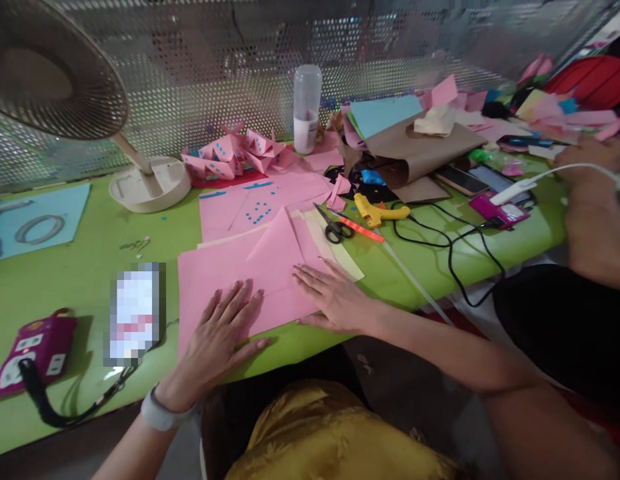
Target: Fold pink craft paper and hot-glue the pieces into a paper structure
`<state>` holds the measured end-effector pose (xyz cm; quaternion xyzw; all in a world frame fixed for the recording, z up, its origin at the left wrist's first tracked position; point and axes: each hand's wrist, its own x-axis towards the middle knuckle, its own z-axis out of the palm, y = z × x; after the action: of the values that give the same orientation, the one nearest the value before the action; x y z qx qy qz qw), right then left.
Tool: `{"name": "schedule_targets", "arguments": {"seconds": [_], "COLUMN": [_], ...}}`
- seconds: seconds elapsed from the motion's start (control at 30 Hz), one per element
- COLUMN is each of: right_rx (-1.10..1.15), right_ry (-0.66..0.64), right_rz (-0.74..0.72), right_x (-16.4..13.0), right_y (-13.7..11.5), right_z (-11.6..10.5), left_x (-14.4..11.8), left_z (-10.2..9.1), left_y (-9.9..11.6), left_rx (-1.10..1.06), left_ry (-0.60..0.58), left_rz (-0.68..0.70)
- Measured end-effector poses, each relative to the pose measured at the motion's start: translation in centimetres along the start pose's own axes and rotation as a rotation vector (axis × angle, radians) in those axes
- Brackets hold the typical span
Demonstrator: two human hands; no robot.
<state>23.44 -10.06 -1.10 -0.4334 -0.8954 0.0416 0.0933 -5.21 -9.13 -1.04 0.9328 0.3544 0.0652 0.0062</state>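
Observation:
My left hand (221, 335) lies flat, fingers spread, on the near left part of a pink paper sheet (225, 273) on the green table (80, 267). Flat on the same sheet's right edge rests my right hand (335, 297), just below a folded-over triangular flap (276, 241). Cream sheets (340, 250) stick out under the pink one. Neither hand grips anything.
Black-handled scissors (335, 228), a yellow glue gun (377, 212) with black cord and pink sheets with blue dots (257, 210) lie beyond. A fan (55, 73) stands back left, a power strip (33, 350) near left. Another person's arm (593, 200) works at the right among paper scraps and phones.

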Motion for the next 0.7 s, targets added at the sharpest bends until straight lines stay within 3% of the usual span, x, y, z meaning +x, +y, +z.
{"name": "schedule_targets", "arguments": {"seconds": [0.17, 0.33, 0.43, 0.53, 0.7], "right_rx": [-0.026, 0.204, 0.374, 0.476, 0.499], "right_ry": [0.006, 0.134, 0.197, 0.144, 0.076], "right_rz": [0.157, 0.329, 0.405, 0.433, 0.419], "right_x": [-2.1, 1.4, 4.9, 7.6, 9.1], "right_y": [1.9, 2.6, 4.1, 6.2, 7.5], "right_z": [-2.2, -4.4, -3.7, -2.0, -0.3], "left_x": [-0.1, -0.2, -0.2, -0.1, -0.1], "left_z": [0.1, -0.1, -0.2, -0.3, -0.4], "left_y": [0.1, 0.2, 0.3, 0.3, 0.2], "left_rx": [0.000, 0.014, 0.027, 0.036, 0.047], "left_ry": [0.003, 0.001, -0.012, -0.015, -0.001], "left_rz": [-0.001, -0.010, -0.002, 0.007, 0.011]}}
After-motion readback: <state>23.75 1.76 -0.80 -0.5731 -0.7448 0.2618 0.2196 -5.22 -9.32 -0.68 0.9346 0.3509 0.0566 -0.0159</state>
